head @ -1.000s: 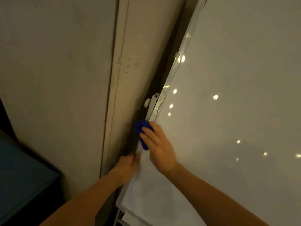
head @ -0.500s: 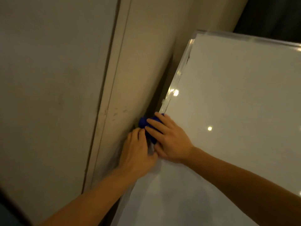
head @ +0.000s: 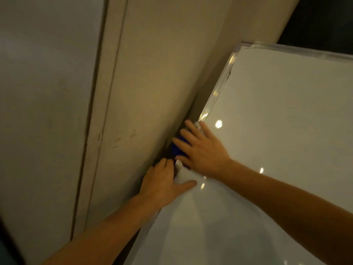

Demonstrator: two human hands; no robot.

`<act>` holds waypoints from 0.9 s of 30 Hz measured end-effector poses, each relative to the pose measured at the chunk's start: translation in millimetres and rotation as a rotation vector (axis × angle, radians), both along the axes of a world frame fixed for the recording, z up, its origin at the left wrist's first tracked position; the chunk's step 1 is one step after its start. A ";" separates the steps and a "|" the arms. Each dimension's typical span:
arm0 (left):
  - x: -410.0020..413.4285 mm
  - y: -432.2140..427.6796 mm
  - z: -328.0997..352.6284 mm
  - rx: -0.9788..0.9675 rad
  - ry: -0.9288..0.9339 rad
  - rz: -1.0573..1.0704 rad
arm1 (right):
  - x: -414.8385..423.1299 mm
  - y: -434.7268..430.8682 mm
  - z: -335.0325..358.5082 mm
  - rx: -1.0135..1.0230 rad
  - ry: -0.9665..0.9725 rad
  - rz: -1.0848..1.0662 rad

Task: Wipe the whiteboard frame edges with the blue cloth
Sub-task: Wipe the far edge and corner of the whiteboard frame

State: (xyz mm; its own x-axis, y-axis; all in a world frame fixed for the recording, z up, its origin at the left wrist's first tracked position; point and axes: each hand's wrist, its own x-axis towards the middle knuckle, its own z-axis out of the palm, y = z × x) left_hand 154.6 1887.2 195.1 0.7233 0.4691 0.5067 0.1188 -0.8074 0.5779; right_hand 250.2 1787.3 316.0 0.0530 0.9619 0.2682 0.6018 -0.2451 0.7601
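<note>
The blue cloth is bunched into a small wad against the left edge of the whiteboard frame, mostly covered by the right hand. That hand's grip lies nearly flat, fingers spread and pressing the cloth onto the frame edge rather than curling around it, with the fingertips reaching over the edge into the dark gap beside the wall. Just below it, the left hand holds the same frame edge; its fingers wrap out of sight behind the edge and its thumb lies flat on the white board face, so its grip is closed on the frame. The two hands are just beside each other, nearly touching. The whiteboard fills the right side, glossy white, dotted with small bright light reflections, and its top left corner shows above. A beige wall with a vertical trim strip fills the left side.
</note>
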 end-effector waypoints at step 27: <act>8.3 16.7 25.5 0.025 0.254 -0.072 | 7.8 6.4 36.2 0.210 0.221 0.285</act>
State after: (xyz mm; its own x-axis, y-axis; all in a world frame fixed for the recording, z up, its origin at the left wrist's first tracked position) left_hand 162.9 1903.9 220.7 0.8598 0.4016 0.3152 0.1995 -0.8327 0.5165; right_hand 258.1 1793.7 352.2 -0.1294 0.8718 0.4724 0.8109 -0.1811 0.5564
